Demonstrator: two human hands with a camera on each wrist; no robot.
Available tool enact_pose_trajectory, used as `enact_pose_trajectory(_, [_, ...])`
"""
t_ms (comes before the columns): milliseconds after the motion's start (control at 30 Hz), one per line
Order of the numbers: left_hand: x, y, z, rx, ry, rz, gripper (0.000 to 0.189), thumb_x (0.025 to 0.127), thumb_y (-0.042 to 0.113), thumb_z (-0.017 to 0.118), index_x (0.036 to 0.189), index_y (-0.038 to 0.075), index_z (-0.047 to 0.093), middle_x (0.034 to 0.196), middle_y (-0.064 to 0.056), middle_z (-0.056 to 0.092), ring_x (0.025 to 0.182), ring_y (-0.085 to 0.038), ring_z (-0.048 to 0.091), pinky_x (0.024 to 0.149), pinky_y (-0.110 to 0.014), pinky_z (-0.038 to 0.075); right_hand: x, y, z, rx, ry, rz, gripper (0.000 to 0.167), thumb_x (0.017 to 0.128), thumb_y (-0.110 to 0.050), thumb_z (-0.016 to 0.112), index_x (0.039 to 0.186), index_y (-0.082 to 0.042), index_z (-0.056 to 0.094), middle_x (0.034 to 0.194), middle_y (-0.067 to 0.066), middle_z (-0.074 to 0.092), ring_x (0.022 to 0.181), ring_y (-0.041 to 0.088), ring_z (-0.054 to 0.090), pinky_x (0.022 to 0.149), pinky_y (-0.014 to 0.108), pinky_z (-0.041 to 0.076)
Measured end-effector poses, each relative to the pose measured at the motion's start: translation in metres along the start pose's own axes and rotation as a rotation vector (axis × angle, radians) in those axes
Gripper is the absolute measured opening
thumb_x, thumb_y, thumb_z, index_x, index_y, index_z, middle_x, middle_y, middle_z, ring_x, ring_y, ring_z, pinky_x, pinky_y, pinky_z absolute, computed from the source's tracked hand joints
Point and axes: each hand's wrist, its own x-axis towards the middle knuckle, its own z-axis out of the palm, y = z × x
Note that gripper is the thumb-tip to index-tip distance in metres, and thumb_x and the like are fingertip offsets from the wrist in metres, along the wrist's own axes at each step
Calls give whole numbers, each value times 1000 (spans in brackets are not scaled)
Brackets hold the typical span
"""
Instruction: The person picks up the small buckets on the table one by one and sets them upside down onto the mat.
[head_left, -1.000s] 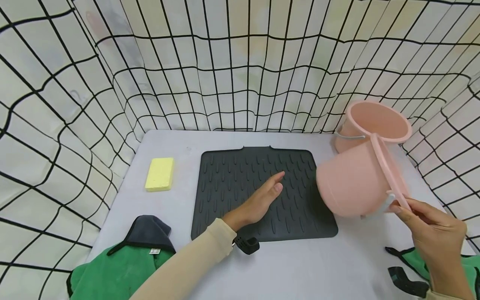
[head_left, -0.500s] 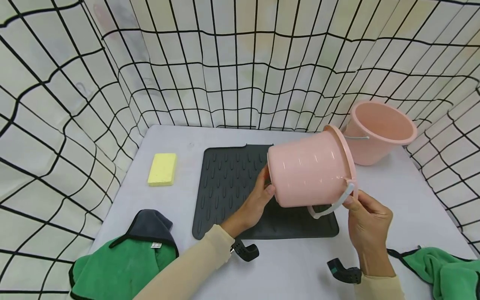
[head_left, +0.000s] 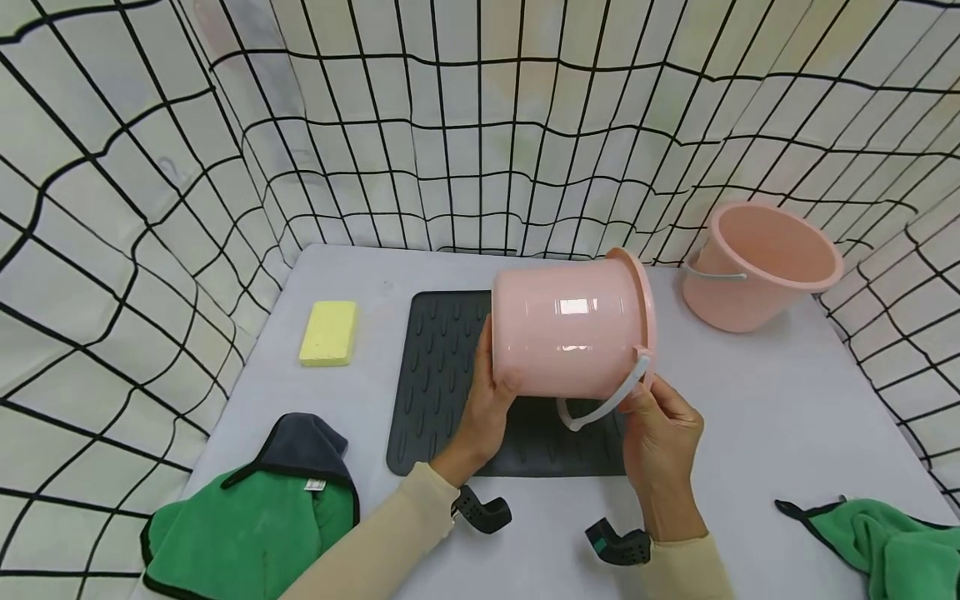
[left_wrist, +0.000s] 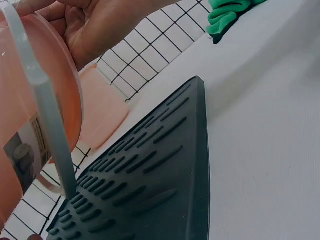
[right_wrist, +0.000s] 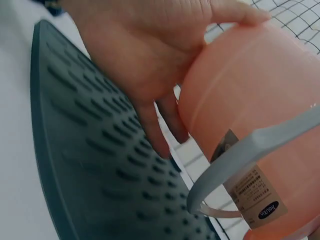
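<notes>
A pink bucket (head_left: pixel 570 325) is held on its side above a dark ribbed mat (head_left: pixel 438 392). Its base points left and its mouth right. My left hand (head_left: pixel 480 417) holds the base end, thumb on the near side; in the right wrist view some of this hand's fingers (right_wrist: pixel 155 130) hang beside the base. The rim is pinched by my right hand (head_left: pixel 663 442), also seen in the left wrist view. Below the bucket hangs its pale grey handle (right_wrist: pixel 250 150). A printed label (right_wrist: pixel 255 195) shows on the bucket's underside. Part of the left fingers is hidden behind the bucket.
Another pink bucket (head_left: pixel 757 271) stands upright at the back right. A yellow sponge (head_left: pixel 328 333) lies at the left. Green cloths lie at front left (head_left: pixel 255 517) and front right (head_left: pixel 892 542). Black netting (head_left: pixel 480 125) encloses the table's back and sides.
My right hand has carried the bucket left, away from the other bucket and over the mat. My left hand, empty a second ago, has come to hold the base.
</notes>
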Motion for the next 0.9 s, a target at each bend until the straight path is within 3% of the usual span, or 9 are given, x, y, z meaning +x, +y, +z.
enact_pose_trajectory(133, [-1, 0, -2, 34, 93, 32, 91, 101, 68, 48, 169, 27, 3, 173, 3, 3, 149, -27, 31, 118, -53, 38, -6, 6, 7, 12, 12, 33, 25, 98, 18, 56, 117, 15, 72, 98, 13, 74, 86, 19, 69, 82, 26, 58])
enact_pose_trajectory(300, [-1, 3, -2, 7, 161, 83, 92, 99, 65, 56, 169, 25, 11, 174, 1, 3, 150, -29, 32, 115, -38, 43, -9, 10, 11, 21, 53, 67, 24, 101, 11, 58, 119, 10, 74, 112, 14, 74, 88, 18, 70, 80, 24, 58])
enact_pose_trajectory(533, [2, 2, -3, -26, 253, 175, 93, 97, 58, 66, 167, 17, 23, 173, -8, 9, 153, -31, 28, 110, -32, 47, -16, 19, 14, 106, 58, 102, 23, 101, 10, 58, 118, 10, 74, 112, 14, 72, 90, 18, 70, 81, 25, 58])
enact_pose_trajectory(733, [3, -3, -5, -57, 315, 162, 94, 92, 58, 73, 166, 19, 30, 172, -9, 15, 145, -31, 40, 107, -32, 50, -23, 28, 18, 139, 65, 112, 25, 101, 12, 57, 119, 11, 73, 116, 16, 72, 96, 19, 69, 83, 26, 58])
enact_pose_trajectory(900, [2, -9, -7, -110, 327, 124, 92, 92, 53, 76, 165, 20, 32, 171, -5, 19, 143, -31, 42, 106, -30, 50, -29, 32, 19, 92, 83, 124, 25, 101, 11, 56, 120, 9, 74, 121, 14, 71, 101, 19, 69, 85, 27, 58])
